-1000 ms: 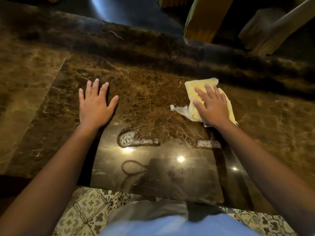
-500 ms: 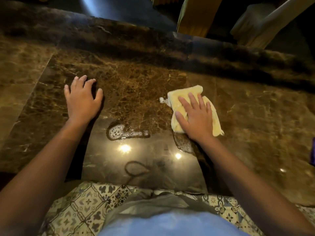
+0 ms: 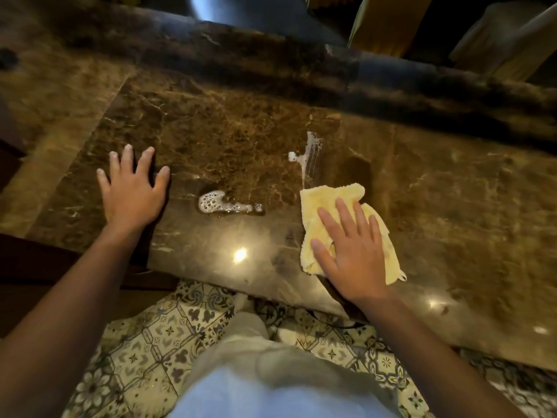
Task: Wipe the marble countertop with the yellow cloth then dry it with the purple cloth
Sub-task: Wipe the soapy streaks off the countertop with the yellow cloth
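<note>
The brown marble countertop (image 3: pixel 235 140) fills the view. My right hand (image 3: pixel 352 251) presses flat on the yellow cloth (image 3: pixel 325 203), which lies spread on the marble near the front edge. My left hand (image 3: pixel 129 191) rests flat on the counter at the left, fingers apart, holding nothing. A foamy puddle (image 3: pixel 223 203) sits between the two hands. A white soapy streak (image 3: pixel 307 155) runs just beyond the cloth. The purple cloth is out of view.
A raised dark marble ledge (image 3: pixel 301 64) runs along the back of the counter. Yellow curtains (image 3: pixel 385 25) hang beyond it. Patterned floor tiles (image 3: pixel 168 327) show below the counter's front edge (image 3: pixel 241 282), with my legs over them.
My right hand has dragged the yellow cloth toward the front edge, leaving a soapy streak behind it. The left hand stays planted on the marble. The view has shifted.
</note>
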A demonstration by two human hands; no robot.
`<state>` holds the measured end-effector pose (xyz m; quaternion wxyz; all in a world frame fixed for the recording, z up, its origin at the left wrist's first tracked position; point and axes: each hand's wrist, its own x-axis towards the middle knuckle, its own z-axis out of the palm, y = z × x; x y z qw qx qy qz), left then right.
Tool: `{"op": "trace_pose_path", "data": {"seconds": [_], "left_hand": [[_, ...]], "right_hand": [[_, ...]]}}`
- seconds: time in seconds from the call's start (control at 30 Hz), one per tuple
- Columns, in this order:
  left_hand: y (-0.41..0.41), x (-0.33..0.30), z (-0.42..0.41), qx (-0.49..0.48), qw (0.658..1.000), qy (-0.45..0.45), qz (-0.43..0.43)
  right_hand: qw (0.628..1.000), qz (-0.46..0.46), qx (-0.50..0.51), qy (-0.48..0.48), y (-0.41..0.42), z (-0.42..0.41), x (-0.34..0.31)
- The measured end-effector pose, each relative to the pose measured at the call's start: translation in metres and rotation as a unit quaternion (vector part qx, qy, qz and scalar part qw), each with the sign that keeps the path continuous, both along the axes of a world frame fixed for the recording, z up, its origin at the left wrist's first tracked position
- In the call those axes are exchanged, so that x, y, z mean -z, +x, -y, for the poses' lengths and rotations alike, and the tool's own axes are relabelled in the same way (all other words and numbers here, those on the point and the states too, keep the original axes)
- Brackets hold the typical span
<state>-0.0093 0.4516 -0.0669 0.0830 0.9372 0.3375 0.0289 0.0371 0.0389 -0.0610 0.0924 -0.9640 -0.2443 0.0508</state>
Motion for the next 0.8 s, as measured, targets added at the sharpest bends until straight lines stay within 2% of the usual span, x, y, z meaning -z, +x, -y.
{"op": "trace_pose_path", "data": {"seconds": [0.2, 0.37, 0.47, 0.57, 0.67, 0.8], "left_hand": [[-0.001, 0.002, -0.001, -0.003, 1.000, 0.001, 0.011], [0.000, 0.000, 0.000, -0.003, 1.000, 0.005, 0.013], [-0.001, 0.001, -0.001, 0.005, 1.000, 0.007, 0.011], [-0.002, 0.002, -0.002, 0.009, 1.000, 0.006, 0.015], [-0.002, 0.002, -0.002, 0.012, 1.000, 0.001, 0.016], [-0.002, 0.003, -0.003, 0.007, 1.000, 0.007, 0.011]], "right_hand": [[0.999, 0.021, 0.030, -0.007, 0.068, -0.029, 0.002], [0.998, -0.006, 0.066, 0.017, 0.154, -0.073, -0.006], [0.997, -0.025, 0.064, 0.038, 0.179, -0.097, -0.009], [0.999, -0.026, -0.004, 0.035, 0.162, -0.097, -0.008], [0.994, -0.027, -0.100, 0.043, 0.108, -0.074, -0.007], [0.993, -0.021, -0.114, 0.039, 0.039, -0.037, -0.004]]}}
